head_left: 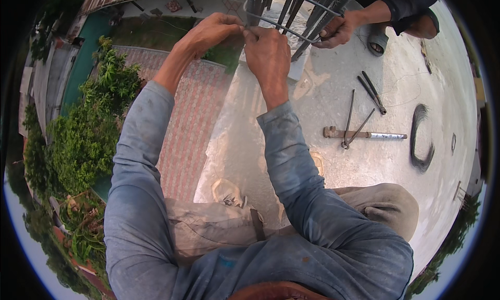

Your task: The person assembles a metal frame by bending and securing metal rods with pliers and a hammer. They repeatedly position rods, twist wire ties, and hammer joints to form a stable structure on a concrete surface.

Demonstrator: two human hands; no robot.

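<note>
The left hand (219,32) and right hand (268,52), bunched narrow and about equally near, meet at the near left corner of the rebar cage (324,20), whose long axis rises ahead and rightward; what they grip I cannot tell.

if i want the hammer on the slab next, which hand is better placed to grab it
Probably your right hand. It is nearer the hammer, which lies off to the right. Your left hand is farther away and would likely reach across the right arm. Both hands are up at the steel bars.
</note>
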